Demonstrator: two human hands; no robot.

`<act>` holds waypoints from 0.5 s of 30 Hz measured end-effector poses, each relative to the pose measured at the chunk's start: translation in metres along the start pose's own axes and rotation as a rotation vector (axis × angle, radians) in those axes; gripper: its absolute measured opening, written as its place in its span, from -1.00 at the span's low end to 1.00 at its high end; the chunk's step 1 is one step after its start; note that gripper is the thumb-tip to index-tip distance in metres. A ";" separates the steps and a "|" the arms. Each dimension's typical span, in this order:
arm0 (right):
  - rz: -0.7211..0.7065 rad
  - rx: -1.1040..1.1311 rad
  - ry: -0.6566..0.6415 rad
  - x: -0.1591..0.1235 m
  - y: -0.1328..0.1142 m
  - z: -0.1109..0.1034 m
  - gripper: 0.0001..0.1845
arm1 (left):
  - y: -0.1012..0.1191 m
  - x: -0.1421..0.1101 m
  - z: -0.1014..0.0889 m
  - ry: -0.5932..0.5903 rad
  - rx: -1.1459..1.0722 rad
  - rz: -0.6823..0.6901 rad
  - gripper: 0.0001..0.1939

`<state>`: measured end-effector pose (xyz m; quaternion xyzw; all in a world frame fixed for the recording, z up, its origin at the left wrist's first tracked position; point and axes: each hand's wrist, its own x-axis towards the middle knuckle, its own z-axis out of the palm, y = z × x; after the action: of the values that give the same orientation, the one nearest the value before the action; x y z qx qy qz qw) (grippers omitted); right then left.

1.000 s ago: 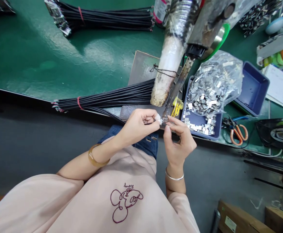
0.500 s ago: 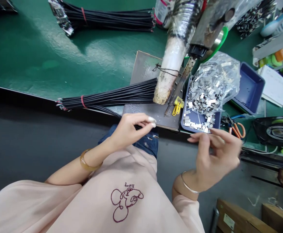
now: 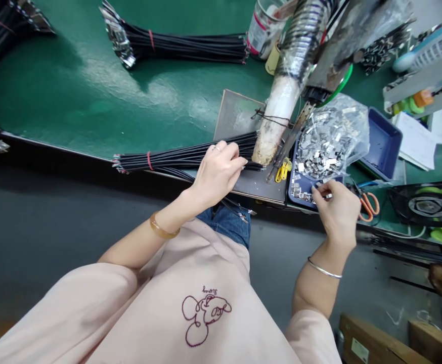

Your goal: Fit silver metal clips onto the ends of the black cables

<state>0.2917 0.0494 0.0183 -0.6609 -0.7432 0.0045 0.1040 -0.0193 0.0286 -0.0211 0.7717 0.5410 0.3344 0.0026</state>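
My left hand point(image 3: 221, 172) lies over a bundle of black cables point(image 3: 175, 157) tied with a red band. Its fingers are closed at the cables near their right end, on a black cable as far as I can see. My right hand point(image 3: 337, 210) reaches over the front of a blue tray point(image 3: 292, 191). Thumb and forefinger are pinched together on a small metal connector there, mostly hidden by the fingers. More loose metal connectors point(image 3: 300, 193) lie in the tray, beside a clear bag of connectors point(image 3: 329, 139).
A white-wrapped duct point(image 3: 277, 101) and a soldering iron point(image 3: 297, 126) hang above a grey board point(image 3: 238, 111). Behind lies another cable bundle point(image 3: 190, 46). Orange-handled pliers point(image 3: 368, 206), a second blue tray point(image 3: 382, 136) and a fan point(image 3: 429, 206) are at the right.
My left hand has moved forward from near my lap onto the cable bundle. My right hand has moved forward to the tray, its fingers now pinched among the connectors. The view has shifted slightly.
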 end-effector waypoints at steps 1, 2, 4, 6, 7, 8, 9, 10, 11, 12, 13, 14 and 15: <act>-0.004 0.029 -0.010 0.002 -0.004 0.001 -0.81 | -0.001 -0.003 0.000 0.007 -0.020 0.036 -0.74; -0.003 0.053 -0.023 0.004 -0.007 0.002 -0.83 | -0.001 -0.007 -0.001 0.016 -0.040 0.068 -0.73; 0.005 0.105 -0.072 0.010 -0.011 0.001 -0.85 | -0.003 -0.013 -0.003 0.030 -0.092 0.114 -0.73; 0.015 0.147 -0.133 0.016 -0.013 -0.001 -0.88 | -0.003 -0.018 -0.005 0.049 -0.160 0.137 -0.75; 0.014 0.152 -0.158 0.018 -0.013 -0.002 -0.89 | -0.002 -0.019 -0.007 0.060 -0.194 0.142 -0.76; 0.011 0.141 -0.174 0.020 -0.014 -0.004 -0.90 | -0.001 -0.020 -0.008 0.070 -0.222 0.145 -0.77; 0.010 0.119 -0.182 0.022 -0.014 -0.005 -0.91 | 0.000 -0.020 -0.010 0.075 -0.238 0.146 -0.78; 0.013 0.095 -0.186 0.024 -0.015 -0.006 -0.91 | 0.003 -0.020 -0.011 0.076 -0.248 0.148 -0.78; 0.014 0.078 -0.188 0.025 -0.015 -0.006 -0.91 | 0.006 -0.019 -0.013 0.068 -0.257 0.156 -0.79; 0.015 0.078 -0.191 0.026 -0.016 -0.005 -0.91 | 0.009 -0.018 -0.014 0.052 -0.268 0.174 -0.79; 0.016 0.094 -0.194 0.026 -0.015 -0.004 -0.90 | 0.013 -0.017 -0.014 0.033 -0.283 0.201 -0.79; 0.018 0.121 -0.193 0.025 -0.015 -0.002 -0.90 | 0.017 -0.016 -0.014 0.013 -0.298 0.236 -0.79; 0.020 0.151 -0.185 0.025 -0.014 0.000 -0.89 | 0.021 -0.015 -0.014 -0.006 -0.312 0.272 -0.78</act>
<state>0.2751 0.0718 0.0237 -0.6553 -0.7406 0.1222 0.0844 -0.0120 0.0023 -0.0104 0.8289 0.3735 0.4090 0.0787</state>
